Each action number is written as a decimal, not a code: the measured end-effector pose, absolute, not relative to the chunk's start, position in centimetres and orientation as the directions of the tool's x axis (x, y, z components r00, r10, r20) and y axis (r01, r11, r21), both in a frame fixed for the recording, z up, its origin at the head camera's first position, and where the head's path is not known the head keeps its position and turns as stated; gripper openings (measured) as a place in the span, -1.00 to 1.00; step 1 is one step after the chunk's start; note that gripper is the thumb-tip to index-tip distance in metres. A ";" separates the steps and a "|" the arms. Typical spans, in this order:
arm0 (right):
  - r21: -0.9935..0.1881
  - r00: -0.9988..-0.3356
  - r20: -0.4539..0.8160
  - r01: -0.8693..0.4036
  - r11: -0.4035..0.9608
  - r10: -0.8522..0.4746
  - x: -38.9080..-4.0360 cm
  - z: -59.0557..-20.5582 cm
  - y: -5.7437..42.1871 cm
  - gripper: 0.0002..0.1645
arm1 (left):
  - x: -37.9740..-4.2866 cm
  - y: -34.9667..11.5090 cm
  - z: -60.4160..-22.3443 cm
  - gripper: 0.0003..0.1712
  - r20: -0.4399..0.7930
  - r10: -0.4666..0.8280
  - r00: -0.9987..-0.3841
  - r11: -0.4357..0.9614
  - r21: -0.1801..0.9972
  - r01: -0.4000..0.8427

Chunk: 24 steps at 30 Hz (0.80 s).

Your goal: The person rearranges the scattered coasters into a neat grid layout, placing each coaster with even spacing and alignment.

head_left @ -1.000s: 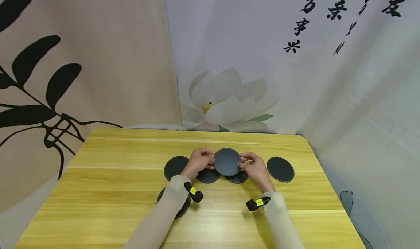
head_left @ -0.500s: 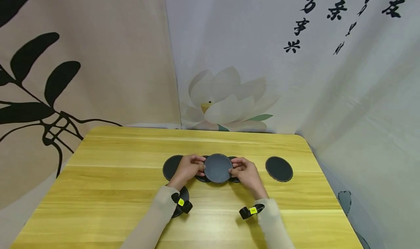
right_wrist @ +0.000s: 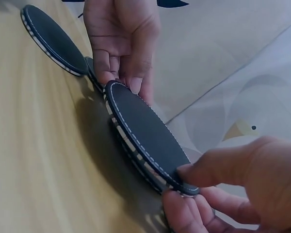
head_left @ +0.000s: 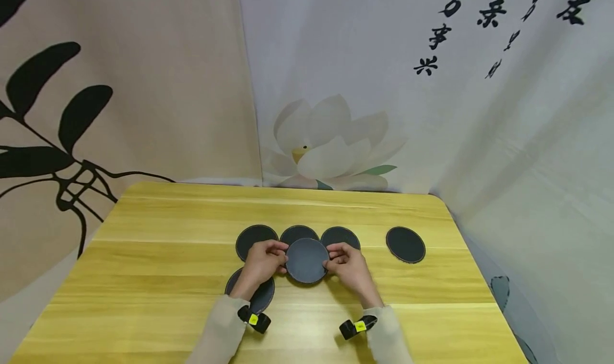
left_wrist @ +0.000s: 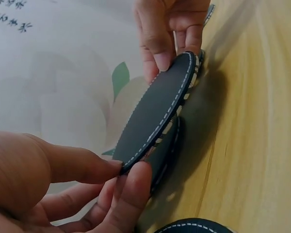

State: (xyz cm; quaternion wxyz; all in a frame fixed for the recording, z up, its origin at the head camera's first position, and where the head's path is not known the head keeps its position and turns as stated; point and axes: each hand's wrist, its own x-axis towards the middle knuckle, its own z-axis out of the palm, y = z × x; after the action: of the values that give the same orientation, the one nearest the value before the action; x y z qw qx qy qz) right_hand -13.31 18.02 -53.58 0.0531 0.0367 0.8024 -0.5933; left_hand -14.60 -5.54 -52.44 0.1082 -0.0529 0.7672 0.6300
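Note:
A round dark coaster [head_left: 307,261] with white edge stitching is held tilted just above the table. My left hand [head_left: 261,264] pinches its left edge between thumb and fingers. The right edge is pinched by my right hand [head_left: 351,271]. In the left wrist view the coaster [left_wrist: 157,104] shows its dark stitched face and a patterned edge. The right wrist view has the same coaster [right_wrist: 145,131] between both hands. Behind it lie two coasters, one left [head_left: 298,232] and one right [head_left: 341,236], both partly covered.
On the wooden table [head_left: 144,278], another coaster [head_left: 254,239] lies at the left end of the row. One more coaster [head_left: 263,296] sits partly under my left wrist. Farther right lies a separate coaster [head_left: 405,244]. A printed curtain [head_left: 336,60] hangs behind the table.
Both hands have brought the held coaster toward me and slightly left, uncovering more of the two coasters behind it. The coasters on the table appear to stay put.

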 end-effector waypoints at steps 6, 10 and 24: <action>-0.941 -0.992 -0.125 0.116 0.319 -0.008 -12.1 -53.8 17.4 -0.59 | -13.2 -5.9 -52.4 -0.75 -0.213 0.030 -0.977 0.243 0.949 -0.200; -0.939 -0.992 -0.128 0.116 0.323 -0.016 -11.3 -53.9 17.0 -0.58 | -12.3 -6.0 -52.3 -0.76 -0.210 0.021 -0.978 0.259 0.945 -0.197; -0.920 -0.996 -0.094 0.090 0.380 0.009 -9.3 -54.3 16.4 -0.60 | -10.2 -5.7 -51.9 -0.79 -0.174 0.010 -0.985 0.358 0.920 -0.159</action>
State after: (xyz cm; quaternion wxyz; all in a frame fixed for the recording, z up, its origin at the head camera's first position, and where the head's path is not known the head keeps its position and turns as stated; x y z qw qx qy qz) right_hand -9.27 16.39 -54.27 0.0366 0.0299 0.8300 -0.5558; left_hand -10.23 -5.66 -51.93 0.0747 -0.0456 0.8207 0.5647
